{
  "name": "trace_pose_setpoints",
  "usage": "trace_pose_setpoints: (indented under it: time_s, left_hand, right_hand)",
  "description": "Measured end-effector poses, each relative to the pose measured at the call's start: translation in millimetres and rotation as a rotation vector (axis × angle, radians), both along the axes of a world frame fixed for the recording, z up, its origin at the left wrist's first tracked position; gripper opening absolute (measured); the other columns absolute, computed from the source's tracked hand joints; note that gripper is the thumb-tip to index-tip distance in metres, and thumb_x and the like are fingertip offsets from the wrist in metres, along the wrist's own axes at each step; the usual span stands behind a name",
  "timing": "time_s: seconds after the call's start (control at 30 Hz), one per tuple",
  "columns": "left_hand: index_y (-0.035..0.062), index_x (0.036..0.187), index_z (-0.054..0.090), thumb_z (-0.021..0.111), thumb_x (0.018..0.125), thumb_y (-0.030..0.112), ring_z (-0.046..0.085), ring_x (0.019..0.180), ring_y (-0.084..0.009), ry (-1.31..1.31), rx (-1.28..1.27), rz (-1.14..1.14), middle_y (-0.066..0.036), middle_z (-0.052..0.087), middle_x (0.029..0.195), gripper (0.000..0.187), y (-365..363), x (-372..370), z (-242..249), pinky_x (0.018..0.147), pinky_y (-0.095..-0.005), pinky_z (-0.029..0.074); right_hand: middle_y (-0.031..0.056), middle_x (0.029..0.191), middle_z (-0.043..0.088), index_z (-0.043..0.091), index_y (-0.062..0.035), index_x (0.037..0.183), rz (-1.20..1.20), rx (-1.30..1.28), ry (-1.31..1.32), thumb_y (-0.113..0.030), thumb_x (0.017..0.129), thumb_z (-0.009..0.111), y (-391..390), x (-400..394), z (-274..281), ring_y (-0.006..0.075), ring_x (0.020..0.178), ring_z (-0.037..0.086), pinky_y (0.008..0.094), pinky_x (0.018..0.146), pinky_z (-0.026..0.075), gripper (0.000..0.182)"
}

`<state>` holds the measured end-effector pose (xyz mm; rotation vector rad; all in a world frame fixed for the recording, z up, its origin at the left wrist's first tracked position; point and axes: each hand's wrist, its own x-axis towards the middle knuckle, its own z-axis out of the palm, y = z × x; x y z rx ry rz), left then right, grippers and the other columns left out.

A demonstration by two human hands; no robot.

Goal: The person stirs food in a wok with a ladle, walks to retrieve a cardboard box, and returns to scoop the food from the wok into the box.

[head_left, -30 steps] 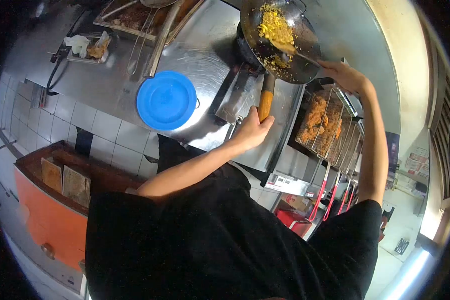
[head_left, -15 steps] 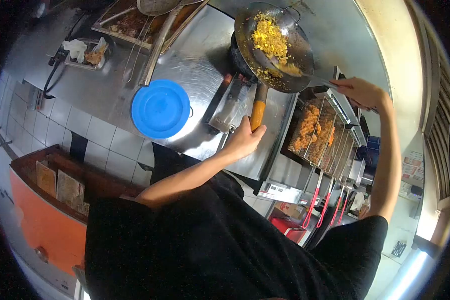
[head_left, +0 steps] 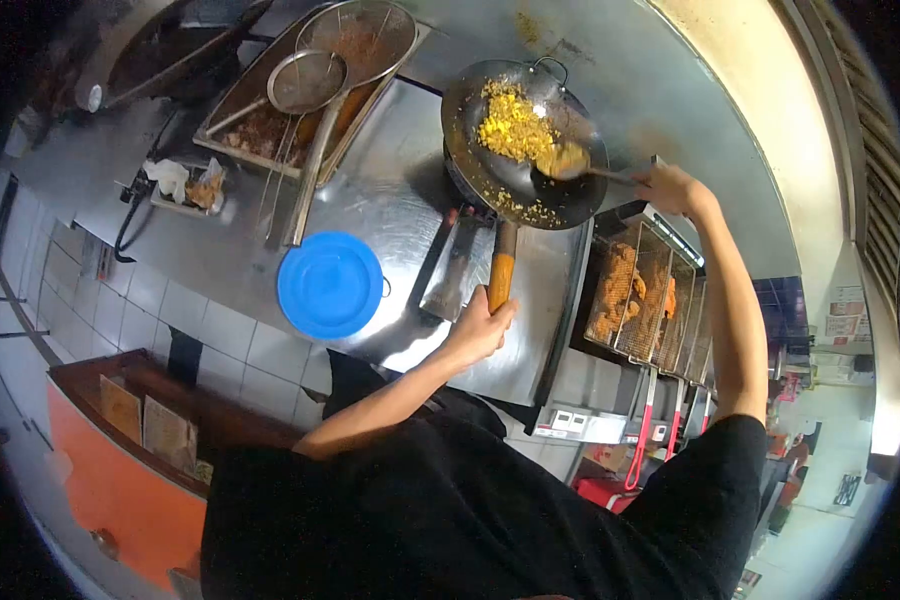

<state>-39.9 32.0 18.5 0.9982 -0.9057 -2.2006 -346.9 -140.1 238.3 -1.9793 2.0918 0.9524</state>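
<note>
A dark wok (head_left: 480,185) sits at the burner, with yellow and brown crumbled food (head_left: 515,125) across its middle. My left hand (head_left: 478,328) is closed round its wooden handle (head_left: 502,280). From the right, my right hand (head_left: 672,190) grips the handle of a metal ladle (head_left: 566,161), whose bowl is inside the wok against the food. A blue plate (head_left: 330,285) lies on the steel counter, left of my left hand.
Two strainers (head_left: 307,82) rest over a tray (head_left: 232,148) at the upper left. A small container (head_left: 185,205) stands left of them. Wire baskets (head_left: 642,290) of fried food are at the right, with pink handles below.
The view has shifted, so the wok, plate and counter appear lower. The ladle has moved up within the wok, and its bowl now shows against the food's right side. Both hands keep their grips.
</note>
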Motion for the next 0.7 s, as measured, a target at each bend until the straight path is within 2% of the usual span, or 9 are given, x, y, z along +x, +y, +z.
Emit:
trace_pose_setpoints:
  time_s: [0.07,0.13,0.23,0.33,0.4,0.47,0.53,0.6,0.7]
  left_hand:
    - [0.0058,0.103,0.037,0.061,0.100,0.031,0.047,0.045,-0.0104,-0.016,-0.016,-0.009,-0.004,0.050,0.074,0.035,-1,2,4,0.036,-0.0285,0.034]
    - [0.0087,0.107,0.040,0.059,0.102,0.030,0.043,0.050,-0.0059,-0.001,0.055,-0.051,-0.002,0.048,0.081,0.029,-1,5,11,0.038,-0.0233,0.030]
    - [0.0107,0.107,0.040,0.059,0.102,0.031,0.041,0.049,-0.0051,-0.010,0.067,-0.046,-0.001,0.048,0.082,0.028,-1,0,3,0.037,-0.0221,0.028]
    - [0.0113,0.107,0.040,0.059,0.103,0.031,0.041,0.049,-0.0050,-0.011,0.067,-0.048,0.000,0.048,0.082,0.027,1,-3,1,0.037,-0.0219,0.028]
    - [0.0115,0.107,0.040,0.059,0.103,0.031,0.041,0.049,-0.0049,-0.012,0.055,-0.037,0.000,0.048,0.082,0.027,0,-2,1,0.037,-0.0218,0.028]
    - [0.0115,0.107,0.040,0.060,0.102,0.030,0.041,0.049,-0.0050,-0.018,0.054,-0.028,0.000,0.048,0.082,0.028,1,-4,1,0.037,-0.0220,0.028]
    - [0.0109,0.108,0.040,0.061,0.102,0.031,0.042,0.048,-0.0060,-0.039,0.044,-0.008,-0.001,0.049,0.081,0.029,1,-6,-4,0.036,-0.0223,0.029]
    - [0.0070,0.102,0.038,0.061,0.101,0.030,0.048,0.049,-0.0094,-0.050,0.012,-0.014,-0.003,0.050,0.075,0.032,-1,-3,5,0.039,-0.0284,0.037]
    - [0.0053,0.103,0.039,0.062,0.100,0.031,0.050,0.049,-0.0119,-0.040,0.004,-0.017,-0.003,0.050,0.072,0.035,-1,-4,-3,0.042,-0.0312,0.040]
  right_hand:
    - [0.0179,0.099,0.074,0.072,-0.0204,0.120,0.021,-0.099,-0.100,-0.030,0.091,0.063,-22,-8,-15,0.0389,0.096,0.071,0.0492,0.083,0.058,0.031]
    - [0.0191,0.097,0.074,0.074,-0.0152,0.114,0.158,-0.323,0.024,-0.026,0.093,0.062,-31,14,-26,0.0349,0.095,0.073,0.0471,0.079,0.059,0.026]
    - [0.0215,0.097,0.074,0.075,-0.0105,0.105,0.198,-0.331,0.228,-0.021,0.095,0.059,-15,65,-25,0.0293,0.097,0.074,0.0434,0.077,0.060,0.022]
    - [0.0187,0.096,0.069,0.061,-0.0163,0.138,0.383,-0.582,0.108,-0.013,0.097,0.053,27,72,-83,0.0318,0.086,0.073,0.0404,0.069,0.060,0.041]
    - [0.0178,0.097,0.065,0.051,-0.0219,0.148,0.348,-0.521,0.012,-0.010,0.097,0.052,54,70,-104,0.0320,0.082,0.071,0.0414,0.068,0.060,0.052]
    - [0.0210,0.097,0.068,0.054,-0.0253,0.146,0.203,-0.428,-0.038,-0.010,0.096,0.053,71,72,-71,0.0361,0.085,0.072,0.0443,0.072,0.060,0.052]
    - [0.0264,0.100,0.070,0.056,-0.0202,0.143,0.065,-0.376,-0.216,-0.014,0.094,0.058,79,53,-50,0.0417,0.092,0.071,0.0488,0.079,0.058,0.049]
    - [0.0299,0.104,0.068,0.059,-0.0153,0.140,0.041,-0.351,-0.401,-0.017,0.094,0.061,87,40,-26,0.0449,0.097,0.068,0.0515,0.085,0.054,0.046]
    - [0.0302,0.102,0.068,0.061,-0.0102,0.135,0.036,-0.270,-0.427,-0.018,0.098,0.058,90,36,-36,0.0461,0.098,0.067,0.0523,0.085,0.052,0.038]
